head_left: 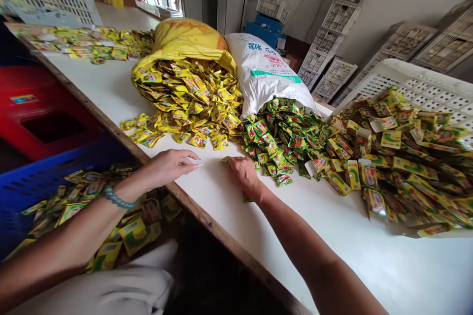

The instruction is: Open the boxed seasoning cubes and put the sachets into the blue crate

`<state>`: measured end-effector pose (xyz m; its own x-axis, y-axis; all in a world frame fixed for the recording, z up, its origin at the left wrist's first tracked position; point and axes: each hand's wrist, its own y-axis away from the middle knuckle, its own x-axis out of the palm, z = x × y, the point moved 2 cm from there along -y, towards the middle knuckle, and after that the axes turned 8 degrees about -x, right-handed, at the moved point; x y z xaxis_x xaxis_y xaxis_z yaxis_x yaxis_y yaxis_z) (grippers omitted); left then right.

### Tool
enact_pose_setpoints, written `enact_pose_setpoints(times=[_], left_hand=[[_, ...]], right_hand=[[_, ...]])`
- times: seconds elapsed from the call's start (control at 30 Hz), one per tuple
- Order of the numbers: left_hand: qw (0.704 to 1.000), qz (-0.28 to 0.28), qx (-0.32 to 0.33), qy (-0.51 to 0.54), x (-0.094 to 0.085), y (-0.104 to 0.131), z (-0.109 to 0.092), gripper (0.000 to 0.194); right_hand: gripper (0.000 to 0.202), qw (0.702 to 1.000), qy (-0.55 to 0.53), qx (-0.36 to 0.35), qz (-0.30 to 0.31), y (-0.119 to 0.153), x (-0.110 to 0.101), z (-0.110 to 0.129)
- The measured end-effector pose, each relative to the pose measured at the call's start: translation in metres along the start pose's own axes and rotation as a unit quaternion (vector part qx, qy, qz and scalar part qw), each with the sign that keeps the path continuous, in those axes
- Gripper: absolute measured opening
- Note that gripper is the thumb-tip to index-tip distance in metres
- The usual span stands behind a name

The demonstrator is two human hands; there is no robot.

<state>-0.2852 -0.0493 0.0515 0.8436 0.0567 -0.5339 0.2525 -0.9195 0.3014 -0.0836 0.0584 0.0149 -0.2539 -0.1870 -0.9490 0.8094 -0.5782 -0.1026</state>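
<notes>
My left hand, with a bead bracelet on the wrist, hovers over the table's near edge, fingers apart and nothing between them. My right hand is closed over green packets on the white table; a bit of green shows at its fingertips and another below the palm. Beyond my left hand, yellow packets spill from a yellow sack. Green packets pour out of a white sack, just past my right hand. Flat yellow-green packets lie heaped to the right.
A white crate lies tipped behind the right heap. Below the table's wooden edge, a blue crate holds more packets, beside a red stool. More packets lie at the table's far left. Stacked crates line the wall.
</notes>
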Motion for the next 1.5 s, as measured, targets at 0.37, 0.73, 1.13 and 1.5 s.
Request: enact_pose_setpoints(times=[0.37,0.73,1.13,1.5], left_hand=[[0.961,0.099,-0.066,0.249,0.084,0.01,-0.039,0.043],[0.95,0.108,-0.072,0.283,0.095,0.004,-0.041,0.031],[0.94,0.147,-0.08,0.299,0.108,0.008,-0.048,0.04],[0.947,0.111,-0.094,0.285,0.111,0.002,-0.04,0.04]], right_hand=[[0.045,0.82,-0.555,0.112,-0.08,0.068,-0.01,0.009],[0.037,0.998,0.05,0.006,0.024,0.073,-0.021,-0.044],[0.033,0.915,-0.268,0.24,-0.181,0.138,-0.026,-0.049],[0.022,0.97,-0.106,0.159,-0.151,0.135,-0.033,-0.035]])
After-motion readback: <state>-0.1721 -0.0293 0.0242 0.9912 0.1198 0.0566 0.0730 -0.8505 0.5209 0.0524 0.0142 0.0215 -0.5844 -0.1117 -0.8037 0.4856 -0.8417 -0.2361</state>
